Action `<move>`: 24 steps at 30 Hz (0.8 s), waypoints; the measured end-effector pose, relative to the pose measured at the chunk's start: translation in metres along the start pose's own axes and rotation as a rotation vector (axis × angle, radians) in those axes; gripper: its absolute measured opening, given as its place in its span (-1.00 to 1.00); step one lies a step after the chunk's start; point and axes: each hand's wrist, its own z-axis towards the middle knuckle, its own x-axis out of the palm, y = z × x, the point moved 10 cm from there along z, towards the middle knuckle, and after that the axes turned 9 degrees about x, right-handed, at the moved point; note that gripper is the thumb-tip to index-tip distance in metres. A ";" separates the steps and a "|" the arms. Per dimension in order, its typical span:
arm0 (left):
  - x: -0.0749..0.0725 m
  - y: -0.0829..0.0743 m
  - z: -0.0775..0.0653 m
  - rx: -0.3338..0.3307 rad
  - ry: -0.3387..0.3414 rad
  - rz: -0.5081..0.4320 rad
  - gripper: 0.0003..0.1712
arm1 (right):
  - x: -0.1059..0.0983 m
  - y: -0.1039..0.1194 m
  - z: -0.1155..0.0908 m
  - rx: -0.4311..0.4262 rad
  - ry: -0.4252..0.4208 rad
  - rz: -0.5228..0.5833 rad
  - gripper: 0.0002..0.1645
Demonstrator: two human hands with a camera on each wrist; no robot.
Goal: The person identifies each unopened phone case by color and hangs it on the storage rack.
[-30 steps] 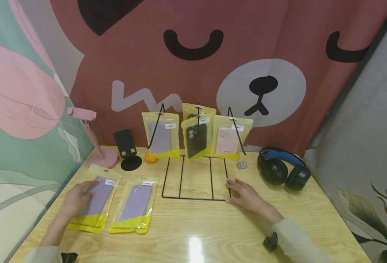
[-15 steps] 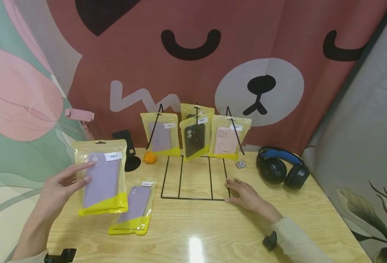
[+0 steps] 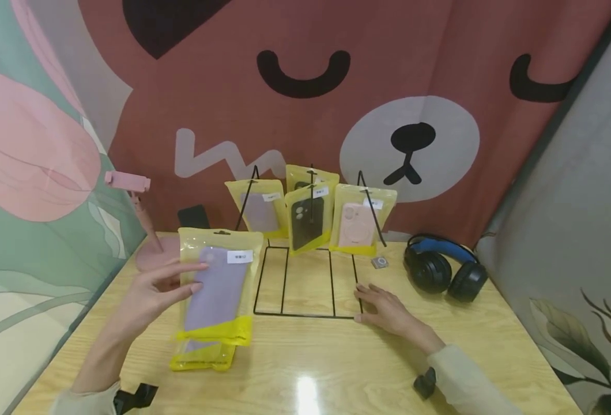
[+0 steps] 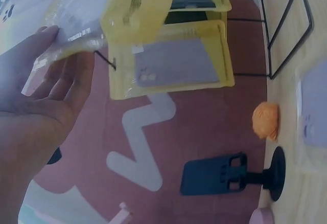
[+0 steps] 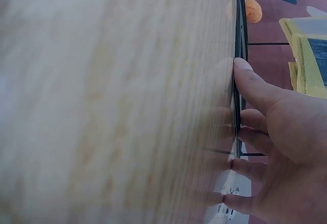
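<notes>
My left hand (image 3: 147,300) pinches the left edge of a clear and yellow pouch with a purple phone case (image 3: 216,297) in it, raised above the table. Below it, a second pouched purple case (image 3: 202,363) lies mostly hidden. On a black wire display rack (image 3: 305,315) hang a purple case pouch (image 3: 264,210), a black one (image 3: 306,222) with another behind it, and a pink one (image 3: 357,223). My right hand (image 3: 388,314) rests at the right side of the rack's base, thumb and fingertips at the wire and tabletop, as the right wrist view also shows.
Black and blue headphones (image 3: 442,268) lie at the right, beside a small square item (image 3: 380,263). A pink stand (image 3: 157,253) and a black phone stand (image 4: 214,175) are at the back left, near an orange lump (image 4: 265,120). A bear-print curtain (image 3: 305,127) hangs behind.
My left hand has lifted the left pouched purple case off the table, then carried it right, over the other pouch. The right hand has stayed at the rack.
</notes>
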 end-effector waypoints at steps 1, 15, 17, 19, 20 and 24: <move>0.003 0.002 0.002 -0.006 0.006 -0.014 -0.59 | 0.000 0.000 0.000 -0.002 -0.001 0.001 -0.22; 0.017 0.025 0.014 -0.084 0.003 -0.011 -0.57 | 0.003 -0.002 -0.002 -0.003 -0.004 0.000 -0.21; 0.018 0.030 0.017 -0.112 0.006 0.002 -0.56 | 0.002 -0.002 -0.002 -0.004 -0.009 -0.003 -0.21; 0.019 0.037 0.022 -0.140 0.008 0.015 -0.56 | 0.002 -0.003 -0.001 -0.007 -0.014 -0.007 -0.21; 0.019 0.041 0.025 -0.148 0.010 0.025 -0.55 | 0.002 -0.003 0.000 -0.008 -0.016 -0.010 -0.21; 0.019 0.059 0.041 -0.173 -0.007 0.026 -0.53 | 0.002 -0.003 0.000 -0.003 -0.008 -0.005 -0.21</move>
